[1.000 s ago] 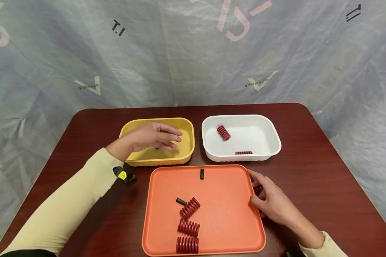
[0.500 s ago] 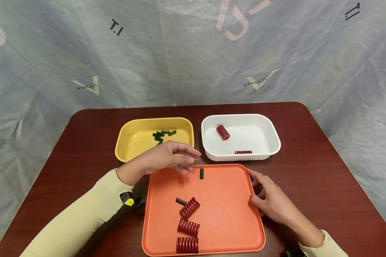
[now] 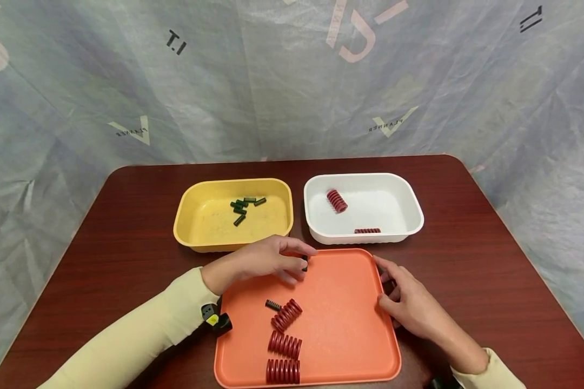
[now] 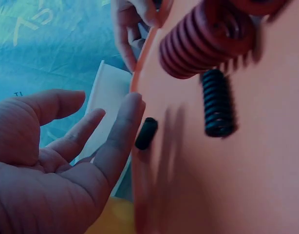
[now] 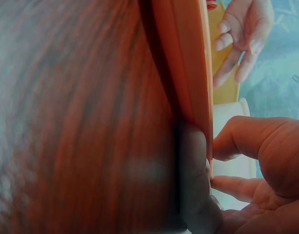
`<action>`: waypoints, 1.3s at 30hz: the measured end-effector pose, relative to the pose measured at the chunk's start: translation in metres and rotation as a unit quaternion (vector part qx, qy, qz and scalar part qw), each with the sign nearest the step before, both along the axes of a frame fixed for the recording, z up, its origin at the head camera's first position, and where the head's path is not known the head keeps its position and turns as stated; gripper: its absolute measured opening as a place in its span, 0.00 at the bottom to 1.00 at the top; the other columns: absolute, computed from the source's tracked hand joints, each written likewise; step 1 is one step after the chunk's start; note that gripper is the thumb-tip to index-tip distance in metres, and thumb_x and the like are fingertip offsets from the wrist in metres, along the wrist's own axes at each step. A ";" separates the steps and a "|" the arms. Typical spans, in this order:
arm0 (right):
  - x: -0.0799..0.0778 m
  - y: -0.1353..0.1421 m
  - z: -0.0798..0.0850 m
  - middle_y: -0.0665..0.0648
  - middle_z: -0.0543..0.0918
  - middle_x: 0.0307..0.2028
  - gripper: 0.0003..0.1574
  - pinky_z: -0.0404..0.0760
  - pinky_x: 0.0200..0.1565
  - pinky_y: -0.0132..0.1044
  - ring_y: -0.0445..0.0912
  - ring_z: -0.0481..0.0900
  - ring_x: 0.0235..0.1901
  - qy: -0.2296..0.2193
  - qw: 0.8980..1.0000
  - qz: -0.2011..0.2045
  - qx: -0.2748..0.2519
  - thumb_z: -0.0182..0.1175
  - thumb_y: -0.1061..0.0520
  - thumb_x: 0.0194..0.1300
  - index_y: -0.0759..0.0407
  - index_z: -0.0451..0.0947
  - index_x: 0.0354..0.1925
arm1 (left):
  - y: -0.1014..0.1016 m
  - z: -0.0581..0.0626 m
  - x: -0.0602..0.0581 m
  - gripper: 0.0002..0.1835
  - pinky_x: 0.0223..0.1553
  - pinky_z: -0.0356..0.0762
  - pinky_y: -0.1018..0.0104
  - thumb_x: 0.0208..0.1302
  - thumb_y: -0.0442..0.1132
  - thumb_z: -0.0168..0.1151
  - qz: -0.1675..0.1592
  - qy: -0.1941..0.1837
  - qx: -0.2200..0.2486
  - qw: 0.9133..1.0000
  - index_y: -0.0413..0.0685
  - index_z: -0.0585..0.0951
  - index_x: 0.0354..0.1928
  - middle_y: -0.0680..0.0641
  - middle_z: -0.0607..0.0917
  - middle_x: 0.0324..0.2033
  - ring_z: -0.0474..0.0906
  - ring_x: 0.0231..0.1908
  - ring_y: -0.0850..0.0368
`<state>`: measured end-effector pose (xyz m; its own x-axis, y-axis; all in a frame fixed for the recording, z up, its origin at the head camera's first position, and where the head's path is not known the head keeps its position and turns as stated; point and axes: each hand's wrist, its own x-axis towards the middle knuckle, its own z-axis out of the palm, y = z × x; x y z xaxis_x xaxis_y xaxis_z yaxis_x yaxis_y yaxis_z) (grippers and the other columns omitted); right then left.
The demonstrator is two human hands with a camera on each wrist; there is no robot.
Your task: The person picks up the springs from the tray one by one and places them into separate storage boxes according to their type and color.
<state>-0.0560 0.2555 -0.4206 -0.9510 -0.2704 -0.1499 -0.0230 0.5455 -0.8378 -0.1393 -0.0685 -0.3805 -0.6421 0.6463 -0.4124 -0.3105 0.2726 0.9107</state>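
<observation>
My left hand point(image 3: 265, 260) hovers over the back left of the orange tray point(image 3: 350, 324), fingers extended and nothing in them. Its fingertips are right at a small dark green spring point(image 3: 305, 265), partly hidden in the head view; the left wrist view shows this green spring point(image 4: 147, 134) beyond the fingers. At the tray's right edge, my right hand point(image 3: 411, 302) grips the rim between thumb and fingers. A second green spring point(image 3: 273, 305) lies against a thick red spring point(image 3: 287, 315). Two more red springs, one in the middle point(image 3: 285, 344) and one in front point(image 3: 283, 371), lie nearer me.
Behind the tray stands a yellow bin point(image 3: 194, 224) with several green springs point(image 3: 240, 210) inside. To its right, a white bin point(image 3: 386, 205) contains a red spring point(image 3: 337, 201) and another, mostly hidden red spring point(image 3: 367, 231). Everything rests on a dark wood table point(image 3: 467, 259) before a hanging sheet.
My left hand has moved from above the yellow bin toward me and right, to the green spring at the tray's back, uncovering the bin's springs. The right hand stays on the rim.
</observation>
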 end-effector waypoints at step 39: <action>0.000 -0.001 0.000 0.66 0.73 0.49 0.49 0.84 0.16 0.40 0.46 0.81 0.26 -0.001 1.000 -0.003 0.003 0.60 0.72 0.62 0.56 0.59 0.78 | -0.014 -0.022 0.009 0.18 0.44 0.82 0.69 0.60 0.31 0.74 -0.019 0.068 -0.068 0.995 0.42 0.87 0.52 0.47 0.89 0.45 0.84 0.45 0.58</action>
